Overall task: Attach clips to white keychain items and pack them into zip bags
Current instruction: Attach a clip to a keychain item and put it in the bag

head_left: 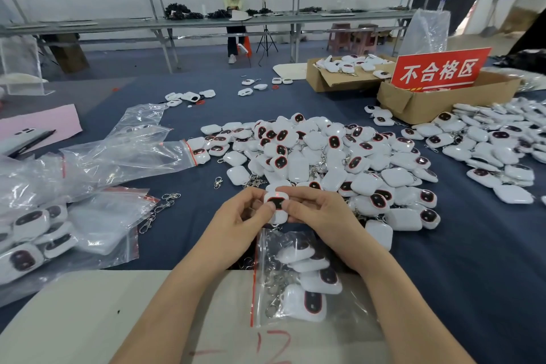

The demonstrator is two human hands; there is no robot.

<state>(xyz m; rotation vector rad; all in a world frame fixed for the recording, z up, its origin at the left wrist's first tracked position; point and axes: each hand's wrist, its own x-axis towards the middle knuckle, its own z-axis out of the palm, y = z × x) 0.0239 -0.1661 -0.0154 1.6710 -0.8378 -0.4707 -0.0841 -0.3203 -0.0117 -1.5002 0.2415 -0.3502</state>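
My left hand [239,217] and my right hand [317,216] pinch one white keychain item [276,204] between them, dark red-rimmed face up, with a small red light lit near its top. A bit of metal clip shows under it. Just below lies a clear zip bag [266,248] with a red seal strip, holding several white items with clips. A big pile of white keychain items [325,156] spreads behind my hands. Loose metal clips [159,210] lie to the left on the blue cloth.
Filled and empty zip bags [88,186] crowd the left side. Two cardboard boxes [419,103] and a red sign [440,69] stand at the back right, with another heap of items [502,151] beside them. A person stands at a far bench [235,18]. A phone [20,142] lies far left.
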